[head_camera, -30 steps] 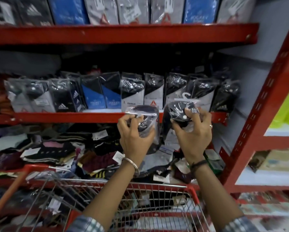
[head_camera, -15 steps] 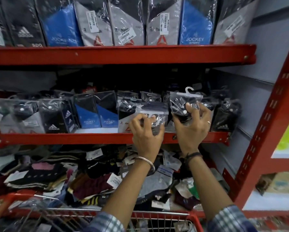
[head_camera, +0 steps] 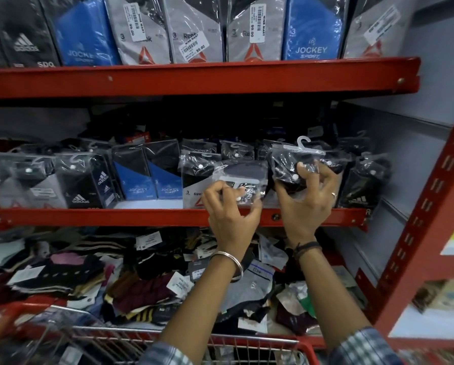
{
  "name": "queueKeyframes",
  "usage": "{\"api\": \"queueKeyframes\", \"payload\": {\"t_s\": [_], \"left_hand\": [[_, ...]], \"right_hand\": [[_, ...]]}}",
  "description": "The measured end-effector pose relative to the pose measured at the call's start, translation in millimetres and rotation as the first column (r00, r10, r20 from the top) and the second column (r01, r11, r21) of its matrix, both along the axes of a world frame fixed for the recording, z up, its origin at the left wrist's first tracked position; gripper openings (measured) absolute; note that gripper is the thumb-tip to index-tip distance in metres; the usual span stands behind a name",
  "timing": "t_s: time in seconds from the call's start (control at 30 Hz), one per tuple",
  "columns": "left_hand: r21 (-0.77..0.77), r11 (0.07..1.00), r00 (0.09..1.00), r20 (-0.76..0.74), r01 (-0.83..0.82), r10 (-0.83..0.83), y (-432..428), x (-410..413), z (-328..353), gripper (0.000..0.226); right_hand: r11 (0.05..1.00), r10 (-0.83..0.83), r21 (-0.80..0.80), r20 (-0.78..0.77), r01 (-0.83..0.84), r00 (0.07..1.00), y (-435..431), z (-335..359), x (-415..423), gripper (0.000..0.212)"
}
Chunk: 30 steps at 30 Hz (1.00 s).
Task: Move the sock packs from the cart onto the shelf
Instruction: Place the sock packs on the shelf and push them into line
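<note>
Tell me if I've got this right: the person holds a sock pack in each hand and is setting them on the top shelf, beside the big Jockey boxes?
Not quite. The head view shows the left hand and right hand each holding a sock pack, the left one and the right one, but at the middle shelf, among the small packs there. The top shelf with the big Jockey boxes is well above both hands.

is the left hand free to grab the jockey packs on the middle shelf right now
Probably not yet: the left hand is closed on a clear sock pack. The blue Jockey packs stand unobstructed at the shelf front to its left.
</note>
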<state>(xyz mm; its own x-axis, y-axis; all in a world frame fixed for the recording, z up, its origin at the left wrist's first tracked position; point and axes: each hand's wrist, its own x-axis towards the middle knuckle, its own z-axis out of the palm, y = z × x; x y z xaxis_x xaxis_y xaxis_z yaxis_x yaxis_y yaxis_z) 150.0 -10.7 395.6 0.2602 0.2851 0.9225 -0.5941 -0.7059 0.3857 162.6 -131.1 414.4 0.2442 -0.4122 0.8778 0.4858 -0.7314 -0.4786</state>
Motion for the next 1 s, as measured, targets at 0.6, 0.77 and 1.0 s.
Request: {"api": "queueKeyframes", "payload": {"t_s": [0.6, 0.77, 1.0], "left_hand": [[0.391, 0.91, 0.885, -0.365, -0.138, 0.291, 13.7, 56.3, 18.1, 0.044], [0.546, 0.8, 0.811, -0.333, -0.249, 0.481, 13.8, 56.6, 18.1, 0.069], [0.663, 0.738, 0.874, -0.276, -0.129, 0.4, 12.7, 63.4, -33.7, 0.084]], "right_hand": [[0.94, 0.027, -0.31, -0.355, -0.145, 0.935, 0.9, 4.5, 46.3, 0.058], [0.916, 0.04, -0.349, -0.416, -0.2, 0.908, -1.9, -20.1, 43.5, 0.102], [0.826, -0.147, -0.55, -0.425, -0.126, 0.893, 1.7, -83.6, 50.4, 0.076]]}}
